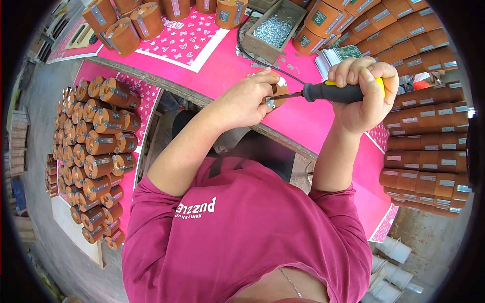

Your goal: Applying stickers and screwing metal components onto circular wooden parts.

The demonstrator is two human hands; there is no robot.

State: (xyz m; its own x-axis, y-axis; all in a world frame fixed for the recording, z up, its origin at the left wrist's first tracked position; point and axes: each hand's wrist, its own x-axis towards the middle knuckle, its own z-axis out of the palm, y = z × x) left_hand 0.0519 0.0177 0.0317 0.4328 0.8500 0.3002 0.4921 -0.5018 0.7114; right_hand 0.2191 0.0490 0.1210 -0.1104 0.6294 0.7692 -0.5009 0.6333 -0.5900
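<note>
Cardboard makes up the open box (277, 31) at the far edge of the table, and it holds a heap of small silver screws (273, 29). Beside it, to my right, brown cylinders with metal brackets lie packed in long rows (424, 131) that run down the right side of the table, and more of them stand loose at the far left corner (132, 22). On my left, lower than the table, a second pink-covered board carries a dense stack of the same cylinders (96, 151) lying on their sides. A bright pink cloth (303, 121) with a white panel of small hearts covers the table, and a black cable (252, 53) curls across it near the box. Below is a grey concrete floor (45, 101), with white plastic cups (391, 275) stacked at the lower right. My left hand (247, 101) is wrapped around one brown cylinder (278, 88), holding it against the cloth near the table's front edge, with a small metal bracket (269, 102) showing under my fingers. My right hand (366, 93) is clenched in a full fist around the black and yellow handle of a screwdriver (333, 92), held level, its shaft pointing left with the tip at the bracket on the cylinder.
</note>
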